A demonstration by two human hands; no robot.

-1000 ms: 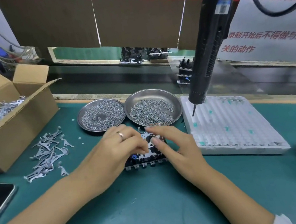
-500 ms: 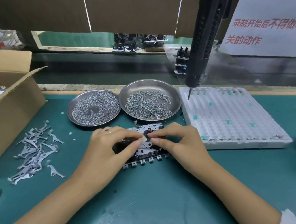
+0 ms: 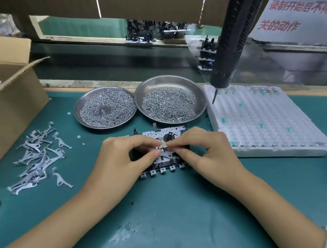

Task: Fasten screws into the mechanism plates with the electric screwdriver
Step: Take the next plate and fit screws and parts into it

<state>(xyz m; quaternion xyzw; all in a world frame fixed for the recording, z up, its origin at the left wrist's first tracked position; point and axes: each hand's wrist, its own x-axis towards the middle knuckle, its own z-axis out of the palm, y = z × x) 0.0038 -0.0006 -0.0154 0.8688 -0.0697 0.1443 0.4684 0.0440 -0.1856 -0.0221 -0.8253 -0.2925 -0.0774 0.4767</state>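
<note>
While both hands meet over the mechanism plate [image 3: 162, 145], the left hand [image 3: 121, 160] and right hand [image 3: 202, 149] pinch a tiny pale part [image 3: 164, 144] between curled fingertips, right above the plate's middle. That plate lies flat on the green mat [image 3: 174, 228], long axis running left to right, tabs along its near edge. Hanging up far right, the electric screwdriver [image 3: 228, 37] points its tip down toward the white foam tray [image 3: 264, 121], nearer the right hand. Two steel dishes of screws [image 3: 168, 104] sit just beyond the plate. Open mat lies near; my guess is the right hand reaches up and right next.
</note>
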